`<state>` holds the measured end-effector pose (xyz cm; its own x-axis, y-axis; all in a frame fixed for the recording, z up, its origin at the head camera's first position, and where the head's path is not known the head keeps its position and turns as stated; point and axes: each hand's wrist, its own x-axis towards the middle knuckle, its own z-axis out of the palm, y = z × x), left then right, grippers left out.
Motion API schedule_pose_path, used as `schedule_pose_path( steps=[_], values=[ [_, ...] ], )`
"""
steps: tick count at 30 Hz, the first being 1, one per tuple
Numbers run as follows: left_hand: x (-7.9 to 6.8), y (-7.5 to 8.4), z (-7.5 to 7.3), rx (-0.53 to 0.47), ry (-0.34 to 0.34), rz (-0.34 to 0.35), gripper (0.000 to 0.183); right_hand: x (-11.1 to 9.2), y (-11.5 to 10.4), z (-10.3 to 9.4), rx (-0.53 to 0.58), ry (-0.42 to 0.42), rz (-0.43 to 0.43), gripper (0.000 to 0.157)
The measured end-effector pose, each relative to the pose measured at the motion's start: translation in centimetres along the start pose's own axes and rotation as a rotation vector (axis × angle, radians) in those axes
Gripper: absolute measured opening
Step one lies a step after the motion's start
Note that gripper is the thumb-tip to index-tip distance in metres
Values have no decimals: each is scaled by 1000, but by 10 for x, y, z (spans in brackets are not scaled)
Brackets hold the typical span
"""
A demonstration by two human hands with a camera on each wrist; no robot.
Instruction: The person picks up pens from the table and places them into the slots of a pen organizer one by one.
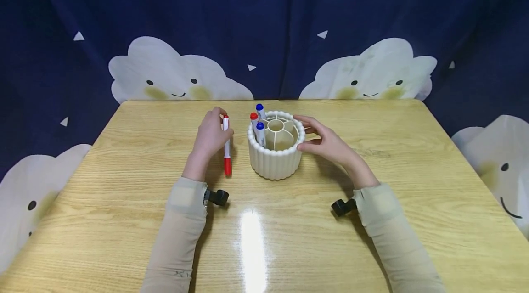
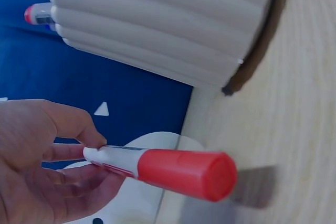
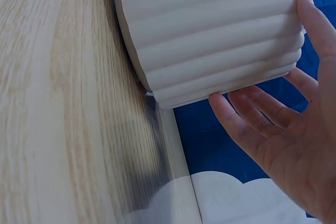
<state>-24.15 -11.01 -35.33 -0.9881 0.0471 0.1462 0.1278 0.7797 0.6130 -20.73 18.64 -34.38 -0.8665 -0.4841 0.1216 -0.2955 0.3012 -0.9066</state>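
A red-and-white marker [image 1: 227, 141] is pinched between the thumb and fingers of my left hand [image 1: 211, 132], left of the pen holder. Its longer red end [image 2: 189, 174] points down toward the table, as the left wrist view shows. The white ribbed pen holder [image 1: 275, 164] stands upright, with a beaded rim and divided compartments. My right hand [image 1: 326, 143] holds its right side, thumb at the front of the rim and fingers farther back. In the holder's left compartments stand a red marker [image 1: 254, 121] and two blue markers, one behind [image 1: 261, 111] and one in front [image 1: 260, 133].
The wooden table [image 1: 314, 247] reaches back to a dark blue curtain [image 1: 272, 17] printed with clouds and triangles. A black wrist camera sits on each forearm, the left one [image 1: 219, 197] and the right one [image 1: 340, 208] both over the table.
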Motion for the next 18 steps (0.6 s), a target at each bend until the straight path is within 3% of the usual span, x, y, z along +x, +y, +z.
schedule_pose_path(
  steps=[10, 18],
  values=[
    [-6, 14, -19, -47, 121, 40, 42, 1, -3, -1, -10, -2, 0, 69],
    [-12, 33, -32, -109, 245, 141, 39, 0, -2, 0, -10, 3, 3, 69]
  ],
)
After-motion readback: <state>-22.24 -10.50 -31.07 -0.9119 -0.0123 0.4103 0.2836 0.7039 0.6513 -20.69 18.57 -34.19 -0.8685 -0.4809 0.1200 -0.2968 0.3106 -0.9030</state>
